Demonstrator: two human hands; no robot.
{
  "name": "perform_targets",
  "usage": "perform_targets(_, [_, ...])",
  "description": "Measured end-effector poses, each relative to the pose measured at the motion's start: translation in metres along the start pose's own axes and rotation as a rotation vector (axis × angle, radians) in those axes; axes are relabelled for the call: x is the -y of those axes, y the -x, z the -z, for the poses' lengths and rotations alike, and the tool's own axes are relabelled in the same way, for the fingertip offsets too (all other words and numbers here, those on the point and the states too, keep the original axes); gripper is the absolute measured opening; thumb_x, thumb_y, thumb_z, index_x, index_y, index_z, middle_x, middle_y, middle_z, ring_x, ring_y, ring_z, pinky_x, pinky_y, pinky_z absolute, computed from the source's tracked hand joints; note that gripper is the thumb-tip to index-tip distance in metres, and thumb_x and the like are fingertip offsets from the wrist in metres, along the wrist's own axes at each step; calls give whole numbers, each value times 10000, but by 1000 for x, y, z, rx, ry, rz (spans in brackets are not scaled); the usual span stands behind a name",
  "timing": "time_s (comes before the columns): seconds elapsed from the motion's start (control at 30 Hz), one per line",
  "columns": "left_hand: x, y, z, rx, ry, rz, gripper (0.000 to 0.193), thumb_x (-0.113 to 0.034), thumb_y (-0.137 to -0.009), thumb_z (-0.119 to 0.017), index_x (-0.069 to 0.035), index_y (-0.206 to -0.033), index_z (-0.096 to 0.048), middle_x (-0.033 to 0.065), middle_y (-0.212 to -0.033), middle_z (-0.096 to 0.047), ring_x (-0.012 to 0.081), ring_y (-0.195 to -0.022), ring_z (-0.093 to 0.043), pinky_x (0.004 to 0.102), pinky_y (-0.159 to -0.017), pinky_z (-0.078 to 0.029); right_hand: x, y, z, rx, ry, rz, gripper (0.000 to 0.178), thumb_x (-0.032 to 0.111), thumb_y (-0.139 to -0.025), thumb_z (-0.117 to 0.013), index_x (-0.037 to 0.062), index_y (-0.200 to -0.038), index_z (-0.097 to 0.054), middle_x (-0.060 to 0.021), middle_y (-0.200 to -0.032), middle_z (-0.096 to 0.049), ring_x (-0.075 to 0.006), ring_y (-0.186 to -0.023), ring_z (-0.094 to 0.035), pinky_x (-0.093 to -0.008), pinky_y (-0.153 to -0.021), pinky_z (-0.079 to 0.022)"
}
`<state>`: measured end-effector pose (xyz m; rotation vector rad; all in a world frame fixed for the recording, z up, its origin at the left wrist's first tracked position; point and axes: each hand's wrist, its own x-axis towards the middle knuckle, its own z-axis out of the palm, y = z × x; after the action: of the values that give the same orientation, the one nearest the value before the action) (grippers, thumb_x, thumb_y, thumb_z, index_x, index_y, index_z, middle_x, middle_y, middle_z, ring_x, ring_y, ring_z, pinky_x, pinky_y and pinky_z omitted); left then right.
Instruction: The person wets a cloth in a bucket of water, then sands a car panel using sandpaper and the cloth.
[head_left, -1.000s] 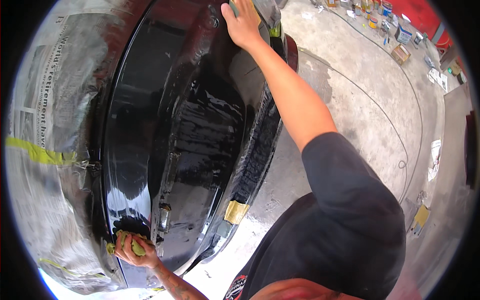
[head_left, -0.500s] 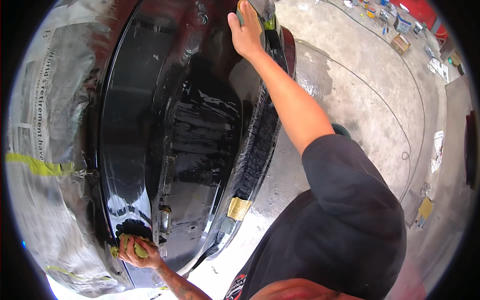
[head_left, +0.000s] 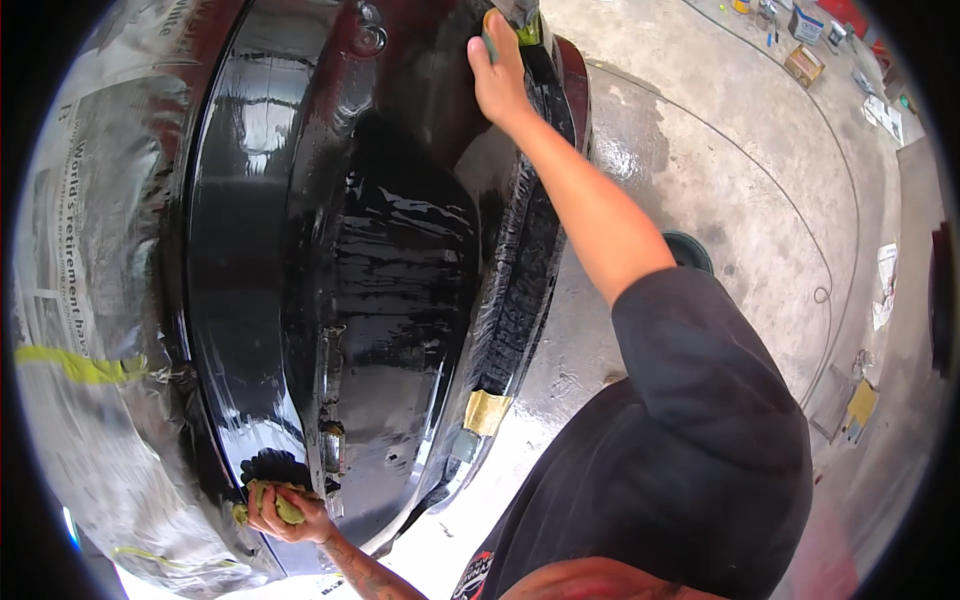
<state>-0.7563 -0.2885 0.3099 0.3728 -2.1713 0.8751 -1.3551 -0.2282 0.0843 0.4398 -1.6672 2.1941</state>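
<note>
A glossy black car body panel [head_left: 235, 230], wet in places, fills the left half of the view. My left hand [head_left: 285, 515] is closed around a crumpled yellow-green sponge or cloth [head_left: 290, 508] at the panel's lower left edge, where a dark wet smear shows above it. My right arm stretches far up the panel. Its hand [head_left: 502, 85] is pressed on a thin grey-green sanding pad [head_left: 490, 47] near the upper right edge; the fingers cover most of the pad.
Newspaper masking [head_left: 90, 230] with yellow-green tape [head_left: 80, 365] covers the left. A tan sheet [head_left: 487, 412] and grey block [head_left: 465, 445] lie on the lower ledge. A dark bucket [head_left: 690, 252] stands behind my arm; a thin hose [head_left: 745, 165] crosses the concrete floor, with cans and boxes [head_left: 804, 65] beyond.
The view has turned slightly. My right hand has slid a little down along the panel with the pad. My left hand still grips the yellow-green sponge or cloth at nearly the same spot.
</note>
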Motion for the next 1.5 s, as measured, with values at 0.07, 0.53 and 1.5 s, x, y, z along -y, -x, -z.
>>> perform_targets(0.07, [2, 1, 5, 3, -18, -6, 115, -81, -939, -654, -22, -1031, -691, 169, -1102, -684, 356, -1021, -643, 510, -914, -460, 13, 62, 0, 150, 11, -39, 760, 440, -1062, -473, -13, -1618, -221, -234, -1697, -182, -368, -1591, -111, -456, -1277, -96])
perform_targets(0.53, [1, 2, 1, 10, -21, 1, 120, -77, -945, -649, -5, -1035, -685, 172, -1085, -676, 353, -1018, -650, 497, -916, -479, -38, 42, 13, 73, 21, -137, 760, 478, -1061, -452, -9, -1609, -251, -232, -1673, -253, -369, -1573, -178, -510, -1256, -113])
perform_targets(1.5, [3, 5, 1, 22, -26, 49, 151, -133, -967, -638, -5, -1044, -666, 167, -1080, -671, 353, -1037, -634, 528, -1011, -429, 23, -88, -38, 112, 268, 214, 630, 407, -1072, -416, -43, -1512, -440, -251, -1569, -437, -369, -1484, -381, -455, -1219, -277])
